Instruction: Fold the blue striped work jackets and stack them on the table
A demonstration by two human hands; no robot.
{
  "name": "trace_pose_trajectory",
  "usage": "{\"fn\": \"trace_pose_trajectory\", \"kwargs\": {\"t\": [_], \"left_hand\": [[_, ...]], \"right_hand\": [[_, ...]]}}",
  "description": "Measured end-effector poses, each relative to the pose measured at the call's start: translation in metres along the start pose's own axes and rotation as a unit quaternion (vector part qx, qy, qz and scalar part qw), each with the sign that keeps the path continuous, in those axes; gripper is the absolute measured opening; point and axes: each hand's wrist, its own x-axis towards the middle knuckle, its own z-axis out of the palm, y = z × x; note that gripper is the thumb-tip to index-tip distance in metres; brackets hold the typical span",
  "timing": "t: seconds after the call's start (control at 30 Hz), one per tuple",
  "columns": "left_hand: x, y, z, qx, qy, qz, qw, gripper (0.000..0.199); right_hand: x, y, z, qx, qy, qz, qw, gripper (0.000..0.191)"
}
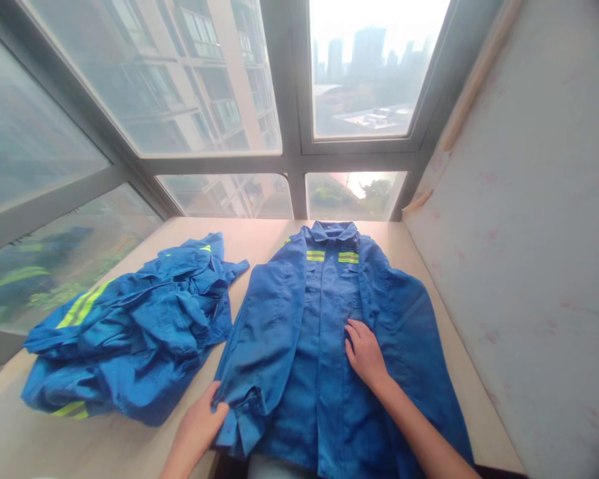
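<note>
One blue jacket (297, 392) lies lengthwise on the surface (252, 236), collar (335, 231) farthest; the left hand (199, 422) pinches its sleeve (264, 332) near the cuff (247, 422), the right hand (365, 352) rests on the front, gripping nothing

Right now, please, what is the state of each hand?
Left hand: closed on the edge of a sleeve.
Right hand: open, fingers slightly bent, lying on the jacket.

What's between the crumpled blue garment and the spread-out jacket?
A strip of pale tabletop shows there in the head view; at its near end, your left hand holds the jacket's cuff.
</note>
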Motion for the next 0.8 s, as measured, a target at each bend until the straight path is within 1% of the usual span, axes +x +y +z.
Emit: {"fn": "trace_pose_trajectory", "kwargs": {"t": [0.07,0.13,0.17,0.2,0.23,0.27,0.33,0.37,0.43,0.47,0.53,0.57,0.63,0.67,0.73,0.8], "left_hand": [[-0.005,-0.005,0.002,0.051,-0.045,-0.001,0.998,0.052],[-0.008,-0.007,0.000,0.099,-0.089,0.011,0.991,0.046],[-0.007,-0.004,-0.002,0.116,-0.091,0.021,0.989,0.041],[-0.004,0.001,-0.005,0.127,-0.070,0.031,0.989,0.038],[0.002,0.011,-0.009,0.130,-0.028,0.045,0.990,0.038],[0.010,0.024,-0.012,0.125,0.030,0.066,0.990,0.040],[0.032,0.060,-0.015,0.097,0.154,0.132,0.974,0.042],[0.046,0.081,-0.015,0.079,0.192,0.174,0.963,0.041],[0.074,0.123,-0.012,0.059,0.226,0.250,0.940,0.039],[0.088,0.142,-0.011,0.060,0.239,0.269,0.931,0.038],[0.117,0.169,-0.012,0.064,0.261,0.268,0.925,0.039],[0.131,0.177,-0.016,0.059,0.268,0.251,0.928,0.040],[0.162,0.182,-0.028,0.020,0.263,0.181,0.948,0.045],[0.179,0.180,-0.036,-0.006,0.250,0.138,0.958,0.048],[0.213,0.173,-0.053,-0.046,0.208,0.066,0.975,0.053],[0.245,0.166,-0.067,-0.065,0.153,0.042,0.985,0.051]], "right_hand": [[-0.007,0.005,0.006,-0.035,0.012,-0.022,0.999,0.039],[-0.010,0.007,0.010,-0.056,0.019,-0.029,0.998,0.039],[-0.011,0.008,0.011,-0.062,0.019,-0.029,0.997,0.039],[-0.011,0.008,0.011,-0.065,0.019,-0.030,0.997,0.039],[-0.011,0.009,0.011,-0.066,0.018,-0.030,0.997,0.039],[-0.010,0.009,0.011,-0.066,0.018,-0.030,0.997,0.039],[-0.010,0.008,0.011,-0.066,0.021,-0.030,0.997,0.039],[-0.010,0.007,0.010,-0.067,0.023,-0.029,0.997,0.039],[-0.012,0.005,0.008,-0.072,0.024,-0.028,0.997,0.040],[-0.012,0.004,0.006,-0.075,0.021,-0.026,0.997,0.039],[-0.009,0.002,0.000,-0.079,0.004,-0.013,0.997,0.035],[-0.004,0.001,-0.004,-0.081,-0.013,0.001,0.997,0.032],[0.019,0.000,-0.009,-0.077,-0.057,0.042,0.995,0.030],[0.038,-0.001,-0.011,-0.069,-0.078,0.062,0.993,0.031],[0.089,-0.005,-0.009,-0.052,-0.111,0.079,0.989,0.033],[0.153,-0.012,0.000,-0.059,-0.136,0.042,0.988,0.038]]}}
